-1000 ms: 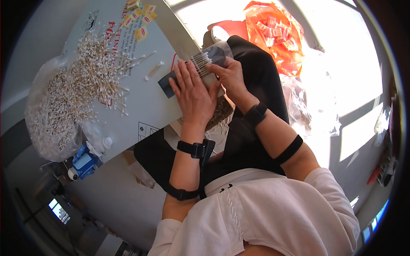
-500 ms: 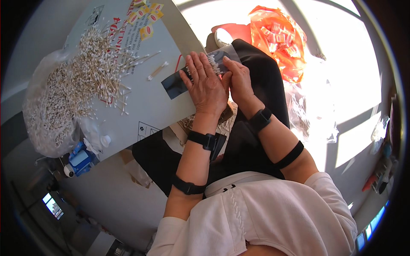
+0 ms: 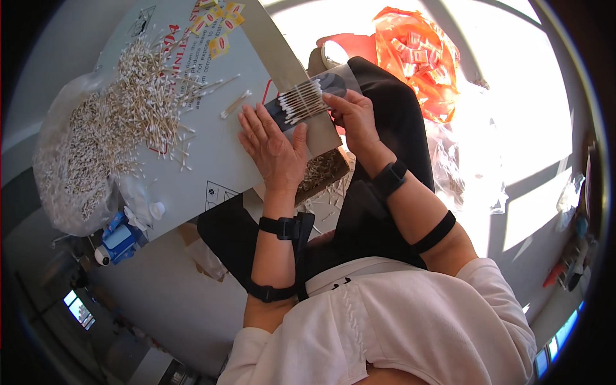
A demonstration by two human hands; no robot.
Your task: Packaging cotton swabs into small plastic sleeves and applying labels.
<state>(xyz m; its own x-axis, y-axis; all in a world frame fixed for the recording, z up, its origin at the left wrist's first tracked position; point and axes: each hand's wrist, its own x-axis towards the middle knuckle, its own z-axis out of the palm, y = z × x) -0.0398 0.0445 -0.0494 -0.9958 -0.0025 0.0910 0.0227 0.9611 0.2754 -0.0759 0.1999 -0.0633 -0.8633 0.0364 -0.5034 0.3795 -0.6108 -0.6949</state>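
The left hand lies open, palm down, fingers slightly apart, over the near-left end of a dark-and-clear plastic strip. Just beyond its thumb, a row of cotton swabs sits side by side on that strip. The right hand has its fingertips bunched at the row's right end; whether they pinch it, I can't tell. Left of the left hand, a swab heap covers part of the surface; beyond the right hand sits an orange bag.

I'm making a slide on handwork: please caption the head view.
Right hand at a row of cotton swabs, left hand spread nearby, loose swabs heaped on the table.
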